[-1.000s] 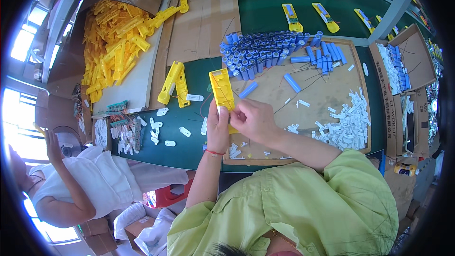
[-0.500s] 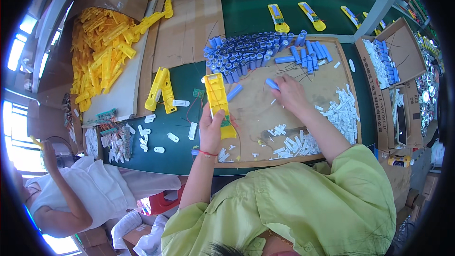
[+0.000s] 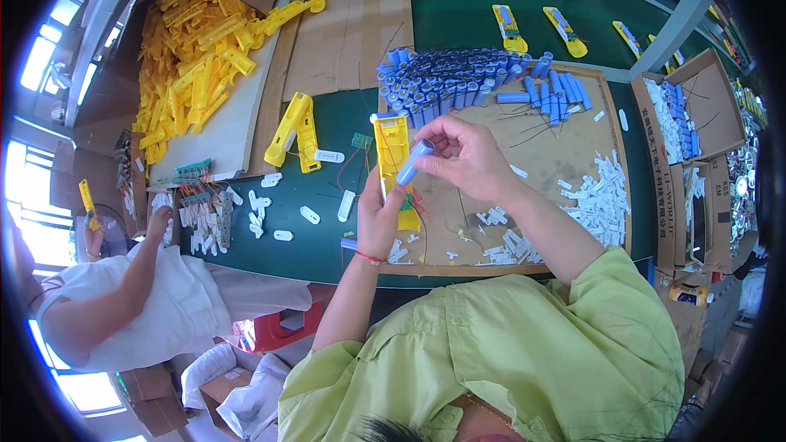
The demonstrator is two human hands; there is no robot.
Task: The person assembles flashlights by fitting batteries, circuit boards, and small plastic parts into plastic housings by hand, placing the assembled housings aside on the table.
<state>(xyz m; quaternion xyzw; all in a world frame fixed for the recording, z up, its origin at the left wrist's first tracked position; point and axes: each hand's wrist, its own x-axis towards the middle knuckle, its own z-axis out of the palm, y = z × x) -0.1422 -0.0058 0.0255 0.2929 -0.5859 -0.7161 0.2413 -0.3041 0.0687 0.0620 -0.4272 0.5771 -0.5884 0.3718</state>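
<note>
The right hand, which half a second ago was stretched out to the heap of blue cylindrical cells at the far edge of the cardboard work board, is now back at the centre with one blue cell pinched between thumb and fingertips, the other fingers loosely curled. The cell is tilted, its lower end just at the open face of the yellow plastic housing. The left hand is wrapped around the lower part of that housing, holding it upright above the near edge of the board, thumb along its side. Judged from this, the pick is complete and the cell is being presented to the housing; seating has not yet occurred. Loose white plastic parts lie on the board to the right. A pile of yellow housings lies at the far left, and a co-worker in white sits beside it.
</note>
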